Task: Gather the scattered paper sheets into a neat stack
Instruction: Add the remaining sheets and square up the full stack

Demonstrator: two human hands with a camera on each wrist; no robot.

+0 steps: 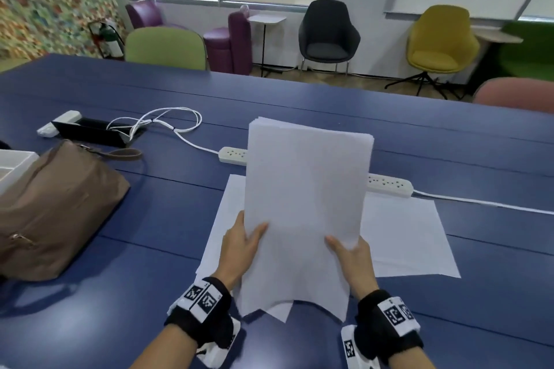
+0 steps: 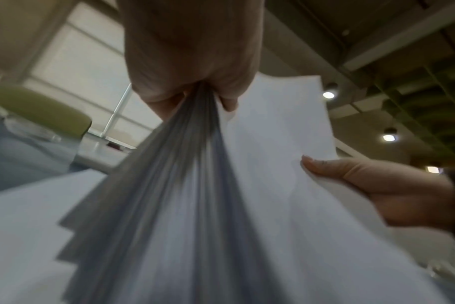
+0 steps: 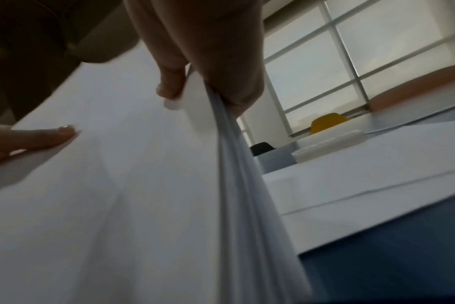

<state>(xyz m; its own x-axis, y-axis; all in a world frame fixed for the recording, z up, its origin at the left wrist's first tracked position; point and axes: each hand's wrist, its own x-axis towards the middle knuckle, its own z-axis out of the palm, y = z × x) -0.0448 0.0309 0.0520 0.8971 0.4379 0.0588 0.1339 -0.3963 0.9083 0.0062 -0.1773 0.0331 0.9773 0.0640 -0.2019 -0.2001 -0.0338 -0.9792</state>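
A sheaf of white paper sheets [image 1: 305, 204] stands nearly upright above the blue table [image 1: 150, 219], its lower corners fanned out unevenly. My left hand [image 1: 239, 249] grips its left edge, thumb on the front, and my right hand [image 1: 350, 255] grips its right edge the same way. In the left wrist view the sheets [image 2: 195, 205] spread out below my pinching fingers [image 2: 195, 61]. In the right wrist view the sheet edges [image 3: 237, 164] run down from my fingers [image 3: 221, 61]. More loose sheets [image 1: 404, 237] lie flat on the table beneath the sheaf, on both sides.
A white power strip [image 1: 389, 184] with its cable lies just behind the sheets. A brown bag [image 1: 51, 207] sits at the left, with a white box [image 1: 12, 165] beside it and a black cable tray [image 1: 93, 129] behind. Chairs stand beyond the table's far edge.
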